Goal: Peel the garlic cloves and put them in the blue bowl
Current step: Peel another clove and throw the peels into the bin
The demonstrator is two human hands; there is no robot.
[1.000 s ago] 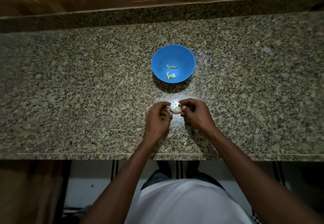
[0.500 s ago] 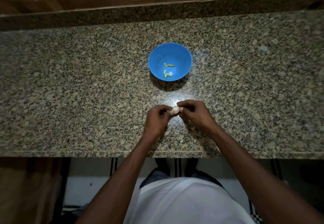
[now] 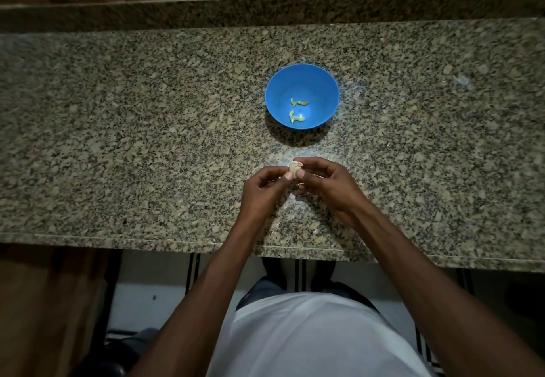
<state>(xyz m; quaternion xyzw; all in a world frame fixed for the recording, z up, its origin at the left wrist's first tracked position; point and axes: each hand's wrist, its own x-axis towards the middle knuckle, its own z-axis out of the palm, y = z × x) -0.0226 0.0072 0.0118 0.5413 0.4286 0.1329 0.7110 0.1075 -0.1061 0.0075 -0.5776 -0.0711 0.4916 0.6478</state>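
— What can't you make out?

— My curled fingers cover most of the garlic clove (image 3: 295,167); how much skin is left, I cannot tell (the light is dim).

— How does it look?

— Pale, papery, pinched between my left hand (image 3: 261,189) and right hand (image 3: 323,183), above the granite counter (image 3: 132,140).

— And the room around?

— The blue bowl (image 3: 301,87) sits just beyond my hands, with small yellowish peeled cloves (image 3: 296,110) inside. Bare granite spreads to both sides; the counter's front edge lies under my forearms.
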